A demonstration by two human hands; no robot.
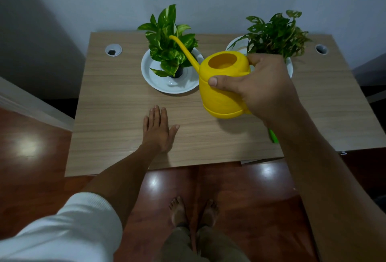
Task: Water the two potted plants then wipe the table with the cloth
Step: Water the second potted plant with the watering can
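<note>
Above table (117, 105), right hand (259, 86) grips watering can (221, 90) by handle, spout aimed into left plant (170, 40) for pouring; left hand (158, 130) flat, released, bracing near table's front edge.

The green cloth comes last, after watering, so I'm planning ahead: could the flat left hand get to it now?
Probably not directly: the green cloth lies mostly hidden under the right forearm, across from the left hand.

Left hand (159, 131) flat, right hand (259, 86) gripping
</note>
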